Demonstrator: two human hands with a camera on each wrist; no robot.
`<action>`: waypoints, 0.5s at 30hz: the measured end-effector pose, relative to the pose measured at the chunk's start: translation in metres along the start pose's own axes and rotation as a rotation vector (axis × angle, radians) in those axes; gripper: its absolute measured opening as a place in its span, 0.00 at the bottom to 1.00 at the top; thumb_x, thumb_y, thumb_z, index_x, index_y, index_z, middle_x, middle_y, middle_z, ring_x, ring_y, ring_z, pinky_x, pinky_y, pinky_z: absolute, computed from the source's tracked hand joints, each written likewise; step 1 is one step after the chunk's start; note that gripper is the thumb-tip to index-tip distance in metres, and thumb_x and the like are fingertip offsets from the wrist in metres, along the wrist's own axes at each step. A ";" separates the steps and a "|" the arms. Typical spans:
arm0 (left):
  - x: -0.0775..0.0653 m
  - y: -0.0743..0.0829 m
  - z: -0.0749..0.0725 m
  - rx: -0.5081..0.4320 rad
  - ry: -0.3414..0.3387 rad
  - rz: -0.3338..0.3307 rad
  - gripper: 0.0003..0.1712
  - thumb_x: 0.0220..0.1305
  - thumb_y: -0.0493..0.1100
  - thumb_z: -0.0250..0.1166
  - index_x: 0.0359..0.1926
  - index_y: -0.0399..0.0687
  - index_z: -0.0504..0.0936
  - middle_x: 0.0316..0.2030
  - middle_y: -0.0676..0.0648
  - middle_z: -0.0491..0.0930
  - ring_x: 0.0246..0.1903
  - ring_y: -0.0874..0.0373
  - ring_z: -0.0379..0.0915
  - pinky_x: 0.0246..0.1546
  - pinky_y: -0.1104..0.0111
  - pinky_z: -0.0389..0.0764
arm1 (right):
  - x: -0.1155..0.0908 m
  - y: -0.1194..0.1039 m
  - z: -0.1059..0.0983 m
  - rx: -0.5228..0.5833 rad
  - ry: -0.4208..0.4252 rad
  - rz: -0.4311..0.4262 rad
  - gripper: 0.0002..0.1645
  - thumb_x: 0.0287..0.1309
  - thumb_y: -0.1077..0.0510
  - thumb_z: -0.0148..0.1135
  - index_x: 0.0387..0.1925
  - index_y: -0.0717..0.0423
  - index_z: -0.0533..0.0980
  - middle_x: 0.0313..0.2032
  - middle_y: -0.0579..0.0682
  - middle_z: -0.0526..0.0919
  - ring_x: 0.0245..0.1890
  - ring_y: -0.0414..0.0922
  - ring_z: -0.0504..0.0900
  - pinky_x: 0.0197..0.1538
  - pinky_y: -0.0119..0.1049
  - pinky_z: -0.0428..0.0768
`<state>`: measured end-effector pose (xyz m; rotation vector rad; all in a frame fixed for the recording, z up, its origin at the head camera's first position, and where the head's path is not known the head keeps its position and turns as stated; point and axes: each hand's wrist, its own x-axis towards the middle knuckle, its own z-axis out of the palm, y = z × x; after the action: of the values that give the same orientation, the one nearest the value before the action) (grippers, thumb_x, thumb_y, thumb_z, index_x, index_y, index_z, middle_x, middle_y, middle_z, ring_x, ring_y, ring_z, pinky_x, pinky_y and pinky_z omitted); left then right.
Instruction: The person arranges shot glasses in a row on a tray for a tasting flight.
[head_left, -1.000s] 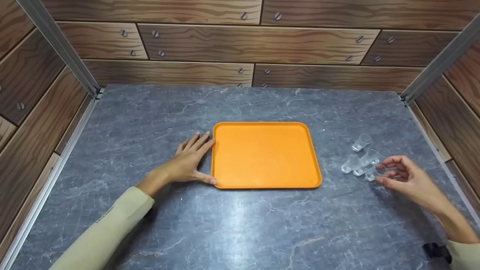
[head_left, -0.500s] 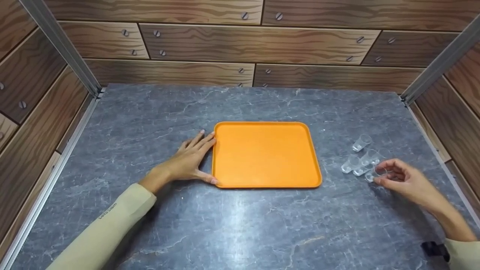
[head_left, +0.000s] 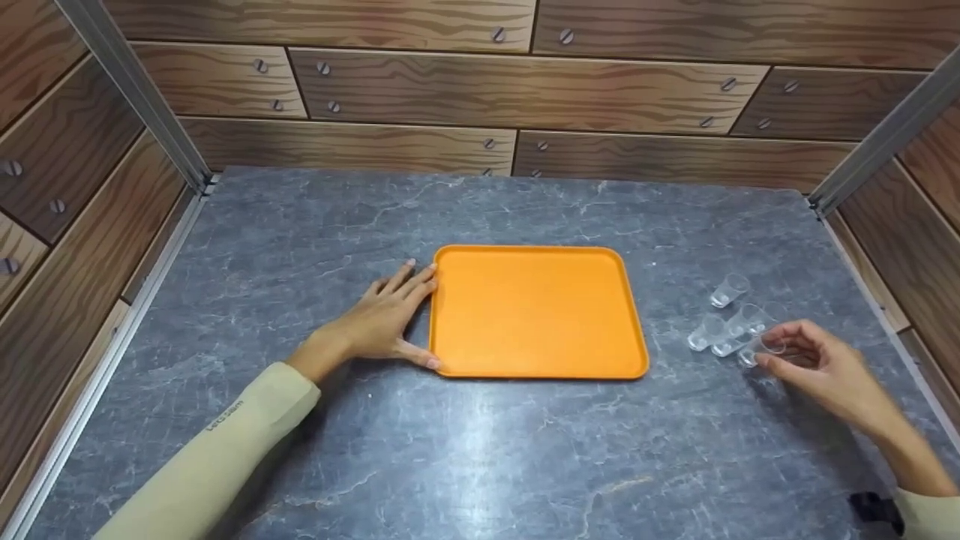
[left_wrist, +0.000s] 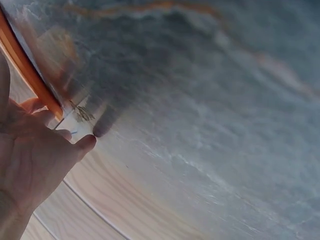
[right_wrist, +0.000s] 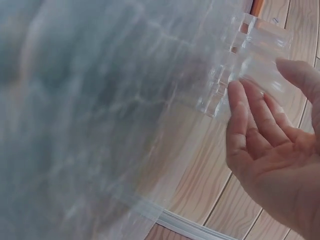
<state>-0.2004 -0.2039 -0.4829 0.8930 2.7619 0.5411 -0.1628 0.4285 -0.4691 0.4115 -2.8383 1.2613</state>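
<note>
An orange rectangular tray (head_left: 540,311) lies flat on the table. My left hand (head_left: 382,319) is spread along its left side, with straight fingertips and thumb at the rim; the left wrist view shows this hand (left_wrist: 35,155) beside the tray's edge (left_wrist: 30,75). On the right, several small clear shot glasses (head_left: 706,332) stand grouped together, one shot glass (head_left: 730,290) slightly behind the others. My right hand (head_left: 821,367) has its thumb and curled fingers around the nearest shot glass (head_left: 750,356). In the right wrist view, that hand (right_wrist: 275,135) is beside the row of transparent glasses (right_wrist: 265,42).
The grey marbled table (head_left: 465,450) is enclosed by wood-patterned panels (head_left: 517,88) at the back and sides. Metal posts (head_left: 135,94) rise at its rear corners. A dark object (head_left: 876,510) lies by the right sleeve.
My right thumb and fingers have closed in around the nearest shot glass. The left hand stays at the tray's side, its fingers a little farther along the rim. The head view has shifted slightly.
</note>
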 end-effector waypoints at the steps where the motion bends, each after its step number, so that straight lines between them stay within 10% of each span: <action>1: 0.000 0.000 0.000 0.004 -0.001 0.002 0.77 0.55 0.81 0.75 0.88 0.39 0.52 0.88 0.42 0.39 0.85 0.37 0.30 0.76 0.30 0.49 | -0.001 0.000 0.000 0.006 0.014 -0.005 0.19 0.68 0.68 0.75 0.55 0.70 0.78 0.44 0.42 0.89 0.42 0.31 0.87 0.47 0.21 0.81; 15: 0.001 0.000 -0.002 0.029 -0.018 0.010 0.76 0.56 0.80 0.74 0.87 0.38 0.52 0.88 0.42 0.40 0.85 0.37 0.31 0.76 0.30 0.48 | -0.007 -0.005 -0.001 0.090 0.134 -0.039 0.20 0.64 0.75 0.73 0.54 0.74 0.75 0.45 0.44 0.88 0.46 0.33 0.87 0.52 0.21 0.81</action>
<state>-0.2015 -0.2038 -0.4812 0.9134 2.7575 0.4929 -0.1546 0.4278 -0.4652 0.3670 -2.6585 1.3591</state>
